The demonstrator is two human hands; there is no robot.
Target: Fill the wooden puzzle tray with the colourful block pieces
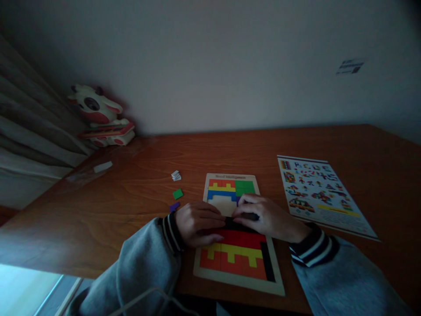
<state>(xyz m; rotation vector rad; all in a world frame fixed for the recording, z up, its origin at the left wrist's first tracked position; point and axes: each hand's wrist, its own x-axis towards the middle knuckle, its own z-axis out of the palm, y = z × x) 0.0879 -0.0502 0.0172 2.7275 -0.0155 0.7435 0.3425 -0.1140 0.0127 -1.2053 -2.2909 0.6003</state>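
A wooden puzzle board (275,281) with coloured blocks lies on the brown table in front of me. Both hands rest on its middle. My left hand (199,223) lies over the left side of the board, fingers curled and pressed down onto the pieces. My right hand (263,216) sits beside it, fingers bent over a dark block (250,216) at the board's centre. Red, orange, yellow and black pieces fill the near half; blue, yellow, orange and green pieces fill the far end. A pale bare patch shows between them.
A loose green piece (178,193) and a purple piece (174,206) lie left of the board, with a small white folded bit (176,175) beyond. A printed pattern sheet (320,193) lies to the right. A cow-shaped toy (100,115) stands at the far left corner.
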